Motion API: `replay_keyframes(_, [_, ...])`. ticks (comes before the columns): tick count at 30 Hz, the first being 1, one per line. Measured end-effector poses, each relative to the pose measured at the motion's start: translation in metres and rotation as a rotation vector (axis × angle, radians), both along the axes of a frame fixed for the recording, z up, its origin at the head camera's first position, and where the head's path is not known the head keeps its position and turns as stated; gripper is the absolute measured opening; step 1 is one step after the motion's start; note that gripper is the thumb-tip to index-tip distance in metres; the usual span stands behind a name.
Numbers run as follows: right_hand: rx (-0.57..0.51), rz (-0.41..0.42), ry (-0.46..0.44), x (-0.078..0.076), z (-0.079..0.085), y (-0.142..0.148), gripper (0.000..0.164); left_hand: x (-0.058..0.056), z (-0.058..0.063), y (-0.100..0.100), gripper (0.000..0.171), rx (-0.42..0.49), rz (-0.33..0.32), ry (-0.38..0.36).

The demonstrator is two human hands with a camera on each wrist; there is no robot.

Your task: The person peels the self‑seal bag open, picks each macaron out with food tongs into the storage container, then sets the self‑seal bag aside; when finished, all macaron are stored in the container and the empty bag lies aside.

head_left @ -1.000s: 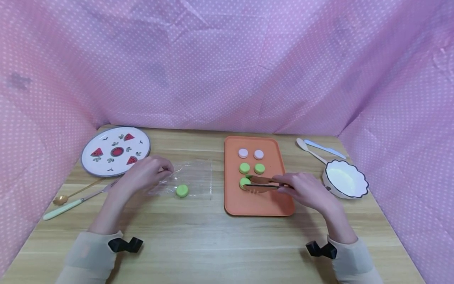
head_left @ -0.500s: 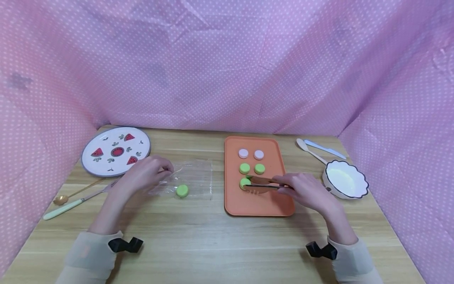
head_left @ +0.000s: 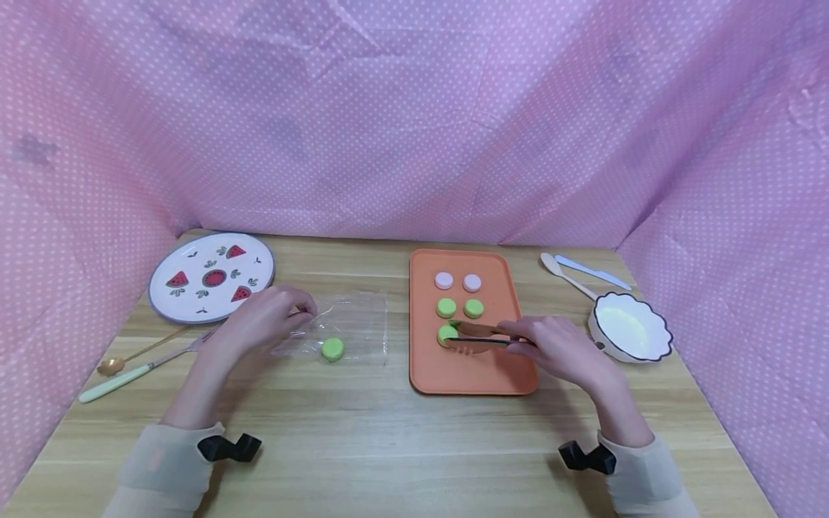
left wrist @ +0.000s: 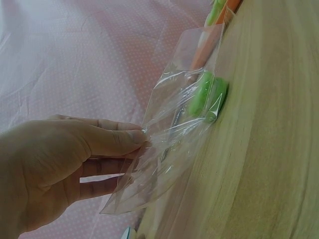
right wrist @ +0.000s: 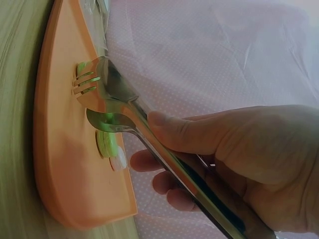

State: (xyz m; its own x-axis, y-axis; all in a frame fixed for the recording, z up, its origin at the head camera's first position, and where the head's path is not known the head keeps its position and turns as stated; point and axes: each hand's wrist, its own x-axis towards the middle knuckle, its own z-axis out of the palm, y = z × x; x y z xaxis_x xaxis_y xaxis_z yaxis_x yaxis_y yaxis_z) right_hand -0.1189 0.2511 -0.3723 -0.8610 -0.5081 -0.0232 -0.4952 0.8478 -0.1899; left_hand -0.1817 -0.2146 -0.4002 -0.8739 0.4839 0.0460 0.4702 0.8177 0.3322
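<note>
My left hand (head_left: 275, 316) pinches the edge of a clear plastic bag (left wrist: 164, 119) between thumb and forefinger. Inside the bag lies one green macaron (head_left: 333, 349), near the wooden table. My right hand (head_left: 557, 345) grips metal serving tongs (right wrist: 164, 149), one end of them shaped like a fork. Their ends stand either side of a green macaron (head_left: 445, 335) on the orange tray (head_left: 453, 374). Behind it on the tray sit two more green macarons (head_left: 473, 309) and two pale pink ones (head_left: 443, 280).
A white plate (head_left: 194, 302) with watermelon pictures stands at the left, with a gold spoon (head_left: 111, 365) and a green-handled fork (head_left: 116, 381) before it. At the right are a scalloped white bowl (head_left: 631, 327), a pale spoon (head_left: 553, 264) and a blue knife (head_left: 592, 271).
</note>
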Motion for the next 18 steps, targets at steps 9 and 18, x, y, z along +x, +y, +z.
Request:
replay_keyframes(9, [-0.017, -0.007, -0.007, 0.001, 0.001, 0.000, 0.023, 0.001, 0.000, 0.000, 0.008, -0.002, 0.006, 0.012])
replay_keyframes(18, [-0.078, 0.008, 0.032, -0.006, 0.013, -0.015, 0.012, 0.000, 0.000, -0.001, 0.007, -0.006, 0.011, -0.010])
